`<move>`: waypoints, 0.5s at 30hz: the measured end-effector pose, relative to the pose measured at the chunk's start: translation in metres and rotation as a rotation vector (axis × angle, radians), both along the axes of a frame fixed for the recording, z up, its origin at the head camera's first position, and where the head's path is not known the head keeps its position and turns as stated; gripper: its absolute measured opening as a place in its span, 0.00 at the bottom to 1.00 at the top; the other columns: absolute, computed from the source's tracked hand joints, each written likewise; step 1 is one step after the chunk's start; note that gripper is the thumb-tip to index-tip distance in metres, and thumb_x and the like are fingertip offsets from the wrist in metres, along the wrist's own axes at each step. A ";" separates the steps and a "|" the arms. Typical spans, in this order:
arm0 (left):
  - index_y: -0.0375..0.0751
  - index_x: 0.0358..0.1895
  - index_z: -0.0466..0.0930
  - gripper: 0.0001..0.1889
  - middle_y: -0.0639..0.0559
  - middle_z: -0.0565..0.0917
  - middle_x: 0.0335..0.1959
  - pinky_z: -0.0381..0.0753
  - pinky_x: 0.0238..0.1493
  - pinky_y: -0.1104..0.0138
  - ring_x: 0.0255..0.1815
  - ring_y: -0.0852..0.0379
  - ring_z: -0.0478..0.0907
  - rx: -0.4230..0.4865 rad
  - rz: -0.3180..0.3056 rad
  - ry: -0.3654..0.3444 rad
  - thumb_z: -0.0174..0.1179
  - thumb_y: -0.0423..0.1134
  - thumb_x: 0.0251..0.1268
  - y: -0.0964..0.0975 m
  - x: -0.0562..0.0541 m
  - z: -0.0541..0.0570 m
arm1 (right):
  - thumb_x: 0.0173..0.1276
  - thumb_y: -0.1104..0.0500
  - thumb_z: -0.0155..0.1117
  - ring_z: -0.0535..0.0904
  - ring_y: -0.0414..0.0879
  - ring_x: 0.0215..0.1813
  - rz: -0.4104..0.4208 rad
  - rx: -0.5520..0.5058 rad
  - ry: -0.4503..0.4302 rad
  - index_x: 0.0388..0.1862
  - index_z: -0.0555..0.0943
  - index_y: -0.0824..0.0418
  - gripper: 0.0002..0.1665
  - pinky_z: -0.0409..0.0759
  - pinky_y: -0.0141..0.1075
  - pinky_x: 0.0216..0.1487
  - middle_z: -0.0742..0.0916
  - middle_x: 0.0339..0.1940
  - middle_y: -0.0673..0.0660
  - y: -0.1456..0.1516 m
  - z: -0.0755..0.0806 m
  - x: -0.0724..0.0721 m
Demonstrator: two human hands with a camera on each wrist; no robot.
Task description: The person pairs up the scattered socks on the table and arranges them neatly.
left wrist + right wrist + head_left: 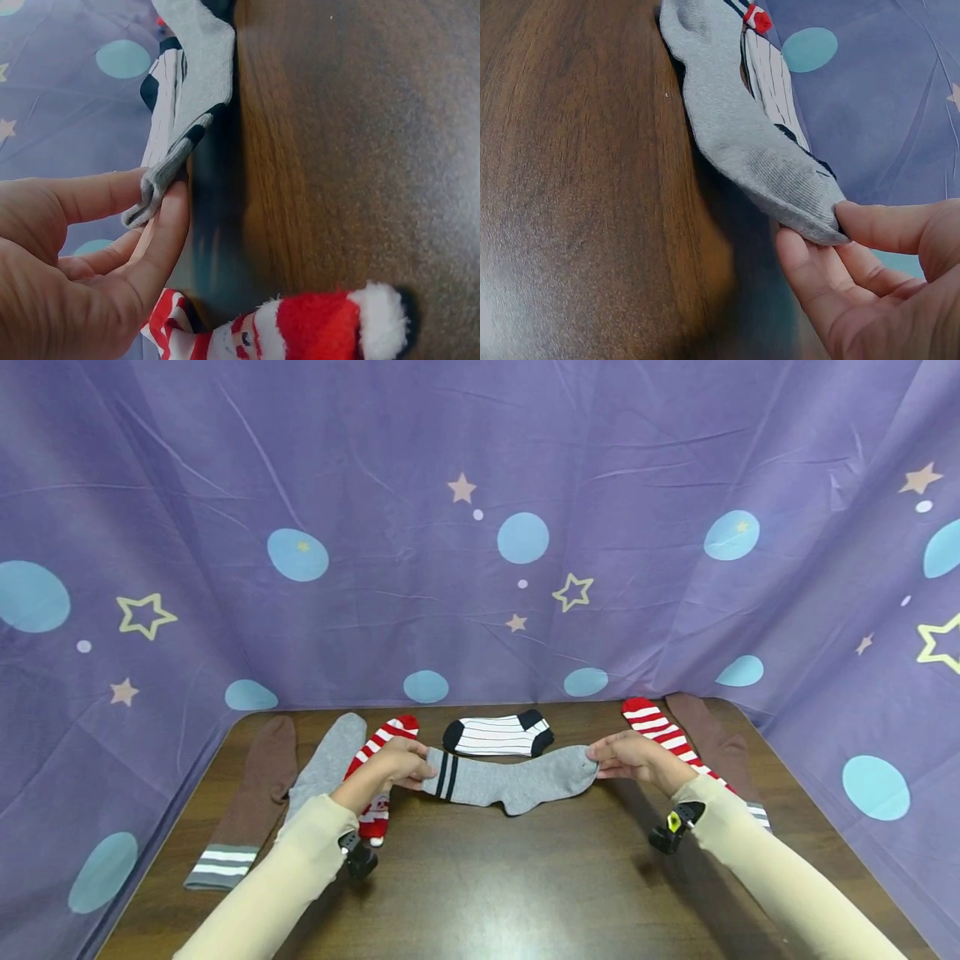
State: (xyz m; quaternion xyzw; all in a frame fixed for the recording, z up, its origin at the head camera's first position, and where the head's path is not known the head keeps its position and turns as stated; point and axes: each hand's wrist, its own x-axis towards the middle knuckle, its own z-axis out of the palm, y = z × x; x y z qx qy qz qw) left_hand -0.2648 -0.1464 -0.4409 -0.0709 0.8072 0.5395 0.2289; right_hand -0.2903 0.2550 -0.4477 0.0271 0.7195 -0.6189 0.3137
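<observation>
A grey sock (513, 779) with two black stripes near its cuff is stretched sideways between both hands, above the table. My left hand (398, 763) pinches the cuff end between thumb and fingers, seen closely in the left wrist view (154, 187). At the other end my right hand (628, 755) pinches the toe, with the thumb on one face and fingers on the other (855, 262). Just behind the grey sock lies a short white sock (491, 736) with thin dark lines and black heel and toe. A red-and-white striped sock (375, 810) lies partly under my left hand.
On the left of the wooden table (480, 877) lie a brown sock (258, 777) and another grey sock (330, 756). To the right are a striped red-and-white sock (652, 722) and a brown sock (712, 735), partly behind my right arm. A purple curtain (375, 635) hangs behind.
</observation>
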 end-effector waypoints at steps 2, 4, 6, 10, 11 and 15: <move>0.19 0.60 0.69 0.24 0.47 0.79 0.34 0.88 0.36 0.65 0.32 0.57 0.79 -0.004 0.013 0.010 0.64 0.23 0.61 0.000 -0.001 -0.002 | 0.77 0.68 0.55 0.83 0.36 0.35 -0.011 -0.013 -0.008 0.36 0.81 0.60 0.10 0.85 0.32 0.46 0.85 0.28 0.46 0.000 -0.001 -0.001; 0.19 0.58 0.70 0.23 0.46 0.79 0.34 0.88 0.36 0.65 0.33 0.57 0.80 -0.009 0.020 0.028 0.64 0.23 0.61 0.000 -0.002 -0.005 | 0.77 0.68 0.54 0.84 0.36 0.35 -0.020 -0.021 -0.008 0.36 0.81 0.61 0.10 0.85 0.32 0.46 0.86 0.28 0.47 0.000 -0.002 -0.002; 0.19 0.56 0.72 0.21 0.46 0.80 0.34 0.88 0.35 0.65 0.33 0.57 0.80 -0.012 0.032 0.044 0.64 0.23 0.61 0.000 -0.002 -0.008 | 0.77 0.69 0.53 0.84 0.35 0.34 -0.032 -0.018 -0.005 0.36 0.81 0.62 0.10 0.85 0.31 0.45 0.86 0.28 0.47 0.000 -0.003 -0.003; 0.20 0.53 0.75 0.18 0.45 0.81 0.33 0.89 0.35 0.63 0.33 0.57 0.80 -0.035 0.045 0.086 0.64 0.22 0.59 0.002 -0.003 -0.011 | 0.77 0.69 0.53 0.83 0.35 0.34 -0.034 0.000 0.017 0.39 0.80 0.65 0.09 0.85 0.31 0.44 0.85 0.28 0.46 0.001 -0.006 -0.004; 0.20 0.53 0.76 0.18 0.44 0.82 0.33 0.89 0.36 0.62 0.33 0.57 0.81 -0.042 0.047 0.098 0.64 0.22 0.59 0.003 -0.002 -0.010 | 0.77 0.69 0.53 0.83 0.35 0.34 -0.030 0.005 0.027 0.39 0.80 0.65 0.08 0.85 0.31 0.44 0.85 0.28 0.46 0.000 -0.008 -0.004; 0.20 0.50 0.78 0.16 0.43 0.81 0.35 0.89 0.37 0.60 0.33 0.56 0.81 -0.091 0.047 0.139 0.64 0.22 0.59 0.004 0.000 -0.010 | 0.76 0.69 0.54 0.82 0.35 0.33 -0.037 0.021 0.052 0.40 0.80 0.68 0.07 0.85 0.31 0.42 0.84 0.27 0.46 -0.002 -0.012 -0.005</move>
